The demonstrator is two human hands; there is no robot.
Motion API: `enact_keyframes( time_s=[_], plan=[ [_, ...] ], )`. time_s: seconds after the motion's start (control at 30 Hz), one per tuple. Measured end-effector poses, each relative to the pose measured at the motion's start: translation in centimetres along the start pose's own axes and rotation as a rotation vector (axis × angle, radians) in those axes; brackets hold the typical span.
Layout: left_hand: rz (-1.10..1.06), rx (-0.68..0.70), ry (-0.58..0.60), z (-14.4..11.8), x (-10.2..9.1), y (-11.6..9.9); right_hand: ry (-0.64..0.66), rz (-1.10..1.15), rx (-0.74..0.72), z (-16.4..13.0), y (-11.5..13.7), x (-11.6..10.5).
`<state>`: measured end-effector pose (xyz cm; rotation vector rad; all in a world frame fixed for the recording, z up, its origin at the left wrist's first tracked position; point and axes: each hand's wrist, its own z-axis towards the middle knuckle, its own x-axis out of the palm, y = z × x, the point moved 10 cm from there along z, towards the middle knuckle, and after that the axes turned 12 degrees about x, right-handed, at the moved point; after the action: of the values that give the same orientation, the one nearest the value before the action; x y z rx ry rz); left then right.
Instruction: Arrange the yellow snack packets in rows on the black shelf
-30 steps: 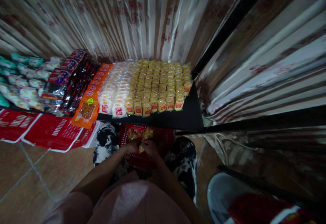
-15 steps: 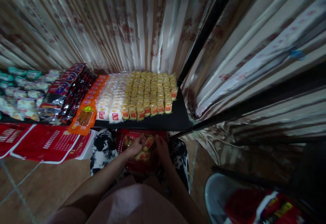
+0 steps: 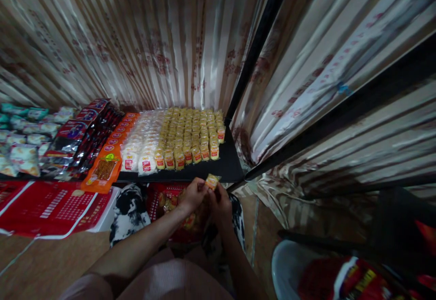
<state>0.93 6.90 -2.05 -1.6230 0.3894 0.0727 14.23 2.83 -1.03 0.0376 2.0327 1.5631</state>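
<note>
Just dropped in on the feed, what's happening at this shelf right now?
A person sits facing a low black shelf lined with rows of small yellow snack packets. The left hand and right hand are raised together, pinching one snack packet between them just below the shelf's front edge. A red basket with more packets sits on the lap. Further left on the shelf lie white packets, orange packs and dark pouches.
</note>
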Motion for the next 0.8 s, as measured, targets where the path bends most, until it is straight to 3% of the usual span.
enact_keyframes(
  time_s=[0.1, 0.27, 0.43, 0.6, 0.8],
  plan=[
    [0.019, 0.107, 0.034, 0.9, 0.6, -3.3, -0.076, -0.009, -0.083, 1.5, 0.9, -1.4],
    [0.293, 0.134, -0.003, 2.8, 0.3, -6.7, -0.077, -0.033, -0.122, 4.0, 2.8, -2.9],
    [0.192, 0.191, 0.017, 5.0, 2.0, -9.3, -0.104, 0.087, -0.157, 7.4, 4.7, -4.3],
    [0.077, 0.115, -0.003, 6.4, 3.3, -10.3, -0.104, 0.181, -0.173, 11.9, 5.0, -3.8],
    [-0.03, 0.033, -0.006, 7.8, 5.3, -9.2, -0.043, 0.233, -0.191, 15.9, 5.1, -2.2]
  ],
)
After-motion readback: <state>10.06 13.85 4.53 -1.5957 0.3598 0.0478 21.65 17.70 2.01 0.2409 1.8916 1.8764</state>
